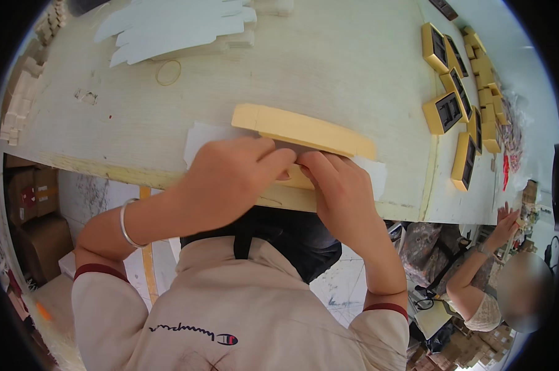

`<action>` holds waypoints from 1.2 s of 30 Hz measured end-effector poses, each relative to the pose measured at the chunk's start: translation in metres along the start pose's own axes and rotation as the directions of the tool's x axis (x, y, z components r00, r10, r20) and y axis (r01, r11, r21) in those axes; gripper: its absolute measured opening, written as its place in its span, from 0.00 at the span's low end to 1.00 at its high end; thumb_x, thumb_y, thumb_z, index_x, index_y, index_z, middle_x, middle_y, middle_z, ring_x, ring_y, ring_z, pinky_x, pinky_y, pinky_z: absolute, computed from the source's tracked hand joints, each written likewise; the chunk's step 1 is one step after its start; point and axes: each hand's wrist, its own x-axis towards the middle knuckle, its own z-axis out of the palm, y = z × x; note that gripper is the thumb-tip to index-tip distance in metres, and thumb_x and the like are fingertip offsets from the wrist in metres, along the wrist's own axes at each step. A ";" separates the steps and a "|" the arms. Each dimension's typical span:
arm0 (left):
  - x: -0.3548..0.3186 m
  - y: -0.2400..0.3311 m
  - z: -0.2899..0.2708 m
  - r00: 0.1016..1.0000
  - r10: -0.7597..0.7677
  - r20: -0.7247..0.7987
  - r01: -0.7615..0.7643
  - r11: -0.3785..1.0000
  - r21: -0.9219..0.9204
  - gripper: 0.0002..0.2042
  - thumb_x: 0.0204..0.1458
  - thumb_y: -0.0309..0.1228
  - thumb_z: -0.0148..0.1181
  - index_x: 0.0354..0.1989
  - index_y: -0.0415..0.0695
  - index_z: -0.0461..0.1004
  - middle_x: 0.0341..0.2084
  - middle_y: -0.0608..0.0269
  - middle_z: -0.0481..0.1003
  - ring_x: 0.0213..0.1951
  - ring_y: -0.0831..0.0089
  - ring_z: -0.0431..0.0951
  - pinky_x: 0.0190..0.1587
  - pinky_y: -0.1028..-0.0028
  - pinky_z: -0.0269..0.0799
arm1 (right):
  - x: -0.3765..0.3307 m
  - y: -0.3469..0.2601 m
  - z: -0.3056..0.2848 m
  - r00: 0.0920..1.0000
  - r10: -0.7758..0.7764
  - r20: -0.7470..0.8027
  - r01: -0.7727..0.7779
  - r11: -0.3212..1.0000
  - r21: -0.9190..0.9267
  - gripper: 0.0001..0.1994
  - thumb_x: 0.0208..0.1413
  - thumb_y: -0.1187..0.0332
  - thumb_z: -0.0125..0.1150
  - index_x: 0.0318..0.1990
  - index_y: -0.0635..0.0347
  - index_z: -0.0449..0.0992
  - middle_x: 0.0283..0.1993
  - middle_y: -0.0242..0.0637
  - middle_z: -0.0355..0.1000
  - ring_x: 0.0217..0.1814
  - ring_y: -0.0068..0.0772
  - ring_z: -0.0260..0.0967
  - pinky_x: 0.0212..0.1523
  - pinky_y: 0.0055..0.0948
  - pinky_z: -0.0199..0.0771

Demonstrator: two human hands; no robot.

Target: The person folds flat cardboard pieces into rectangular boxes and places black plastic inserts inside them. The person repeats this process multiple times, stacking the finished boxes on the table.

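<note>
Flat pale-yellow card box (304, 131), long, partly folded.

A long, flat, pale yellow cardboard piece (301, 131) lies slantwise at the frame's centre on a white sheet (199, 137), its lower edge under fingers.
</note>
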 end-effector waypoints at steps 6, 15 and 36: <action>-0.011 0.005 -0.024 0.914 0.211 -0.347 -0.130 0.962 0.241 0.16 0.49 0.43 0.65 0.42 0.48 0.77 0.40 0.63 0.75 0.38 0.63 0.75 0.39 0.69 0.71 | -0.009 0.001 -0.009 0.980 -0.200 0.000 0.200 0.979 -0.043 0.12 0.41 0.77 0.56 0.37 0.59 0.70 0.30 0.36 0.66 0.33 0.39 0.66 0.34 0.34 0.68; 0.018 -0.014 -0.023 0.977 -0.156 0.144 0.202 0.894 -0.400 0.25 0.41 0.12 0.50 0.50 0.48 0.70 0.52 0.57 0.65 0.27 0.65 0.70 0.28 0.73 0.66 | -0.002 -0.007 -0.029 0.965 -0.254 0.064 0.256 0.867 -0.426 0.19 0.33 0.75 0.60 0.39 0.57 0.75 0.47 0.35 0.72 0.32 0.32 0.64 0.33 0.28 0.63; 0.008 -0.005 -0.008 0.966 0.223 0.132 -0.183 0.948 -0.261 0.15 0.40 0.31 0.69 0.36 0.41 0.74 0.28 0.61 0.72 0.29 0.64 0.72 0.30 0.70 0.69 | -0.011 -0.026 -0.002 0.989 0.137 0.060 -0.149 0.931 0.335 0.13 0.46 0.82 0.59 0.37 0.63 0.62 0.33 0.44 0.61 0.34 0.51 0.64 0.32 0.42 0.65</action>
